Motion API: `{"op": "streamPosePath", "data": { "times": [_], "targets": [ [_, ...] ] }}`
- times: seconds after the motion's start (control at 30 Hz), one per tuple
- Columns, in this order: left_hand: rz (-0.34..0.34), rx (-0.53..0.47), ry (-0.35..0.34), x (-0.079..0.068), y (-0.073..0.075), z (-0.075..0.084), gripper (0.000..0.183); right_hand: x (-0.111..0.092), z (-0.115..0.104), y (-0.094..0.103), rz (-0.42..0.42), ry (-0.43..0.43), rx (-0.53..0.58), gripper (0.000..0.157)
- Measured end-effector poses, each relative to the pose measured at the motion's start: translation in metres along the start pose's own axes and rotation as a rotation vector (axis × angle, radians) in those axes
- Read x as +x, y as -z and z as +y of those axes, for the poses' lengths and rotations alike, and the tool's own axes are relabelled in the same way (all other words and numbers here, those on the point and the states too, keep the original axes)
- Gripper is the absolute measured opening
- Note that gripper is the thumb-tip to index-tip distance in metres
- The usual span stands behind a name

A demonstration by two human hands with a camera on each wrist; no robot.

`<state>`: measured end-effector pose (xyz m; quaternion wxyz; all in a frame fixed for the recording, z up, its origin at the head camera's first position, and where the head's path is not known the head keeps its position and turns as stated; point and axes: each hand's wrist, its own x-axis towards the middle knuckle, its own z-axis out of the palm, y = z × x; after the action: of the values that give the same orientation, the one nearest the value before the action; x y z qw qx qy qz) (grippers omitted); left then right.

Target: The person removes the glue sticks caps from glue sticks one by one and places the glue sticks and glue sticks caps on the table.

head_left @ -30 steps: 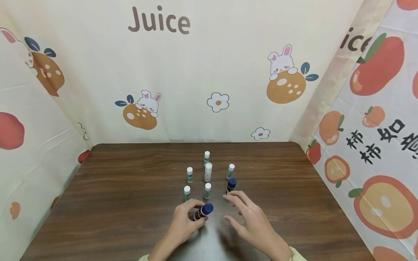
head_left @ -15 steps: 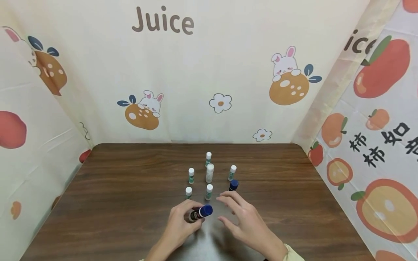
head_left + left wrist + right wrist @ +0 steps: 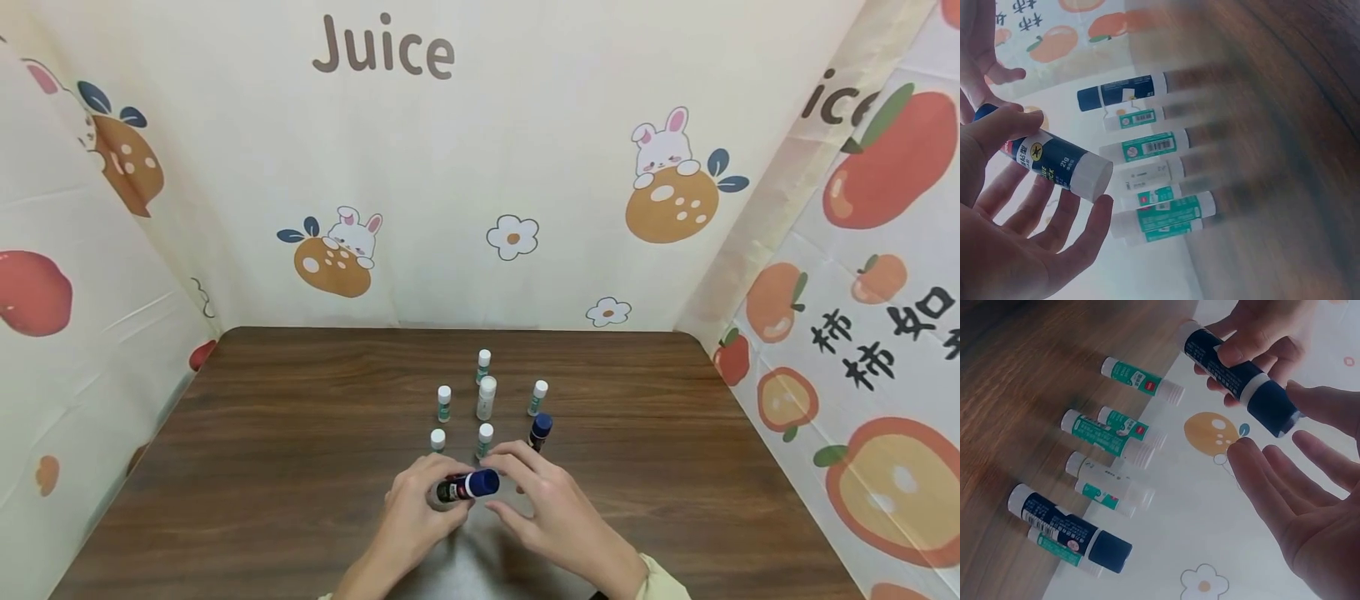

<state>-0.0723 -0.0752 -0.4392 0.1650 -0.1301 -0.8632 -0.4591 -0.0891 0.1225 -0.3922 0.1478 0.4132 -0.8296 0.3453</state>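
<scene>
My left hand (image 3: 417, 510) grips a dark blue glue stick (image 3: 1044, 156) between thumb and fingers, raised above the table and tilted. Its blue cap (image 3: 483, 482) points right, toward my right hand (image 3: 553, 510). That hand's fingers are spread and slightly bent around the cap's end, holding nothing; whether a fingertip touches the cap, I cannot tell. Another dark blue glue stick (image 3: 1063, 525) stands upright on the table just beyond my right hand. Several green-labelled glue sticks with white caps, one of them a near glue stick (image 3: 484, 442), stand around a white glue stick (image 3: 486, 398).
The brown wooden table (image 3: 300, 450) carries the standing glue sticks in a loose cluster ahead of my hands. A printed cloth (image 3: 442, 167) hangs behind the table, and patterned cloths cover both sides.
My right hand has moved left toward the cap of the held glue stick. The left hand has tipped that glue stick closer to level. The standing glue sticks have kept their places.
</scene>
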Motion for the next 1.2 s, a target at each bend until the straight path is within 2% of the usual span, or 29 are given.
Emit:
{"op": "streamPosePath", "data": {
  "times": [0.1,0.4,0.8,1.0,1.2],
  "targets": [
    [-0.006,0.029,-0.007,0.000,0.001,0.003,0.038,0.002,-0.001,-0.001,0.014,0.037,-0.001,0.038],
    [-0.024,0.079,-0.028,0.001,0.003,0.008,0.038,0.005,-0.002,-0.004,-0.012,0.019,0.074,0.026],
    [-0.091,0.052,-0.041,-0.002,0.007,0.008,0.032,0.004,-0.001,-0.006,0.002,0.066,0.161,0.025],
    [-0.079,0.034,-0.085,-0.003,0.008,0.006,0.033,0.006,0.000,-0.007,0.005,0.127,0.165,0.028],
    [-0.087,0.001,-0.135,-0.002,0.011,0.004,0.035,0.006,0.000,-0.007,-0.001,0.138,0.153,0.027]
  ]
}}
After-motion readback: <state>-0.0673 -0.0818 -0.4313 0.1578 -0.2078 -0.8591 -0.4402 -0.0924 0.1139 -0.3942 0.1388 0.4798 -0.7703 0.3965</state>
